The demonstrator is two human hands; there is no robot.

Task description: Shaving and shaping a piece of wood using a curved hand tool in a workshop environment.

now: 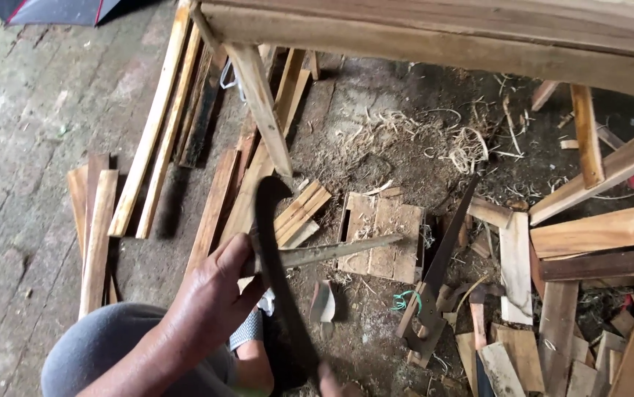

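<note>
Across the top of the frame we see a wooden bench frame (434,37), with loose planks (155,132) scattered left and right on the dirt floor. A handsaw (438,268) lies right of centre. At lower centre our left hand (210,294) is clamped on a thin wood strip (324,252). A dark curved blade (276,265) crosses it; our right hand (329,382) barely shows at the bottom edge, grip unclear.

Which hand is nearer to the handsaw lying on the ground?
Right. The right hand, low in the picture on the curved blade, lies just left of the handsaw. The left hand is farther left, holding a thin stick.
</note>
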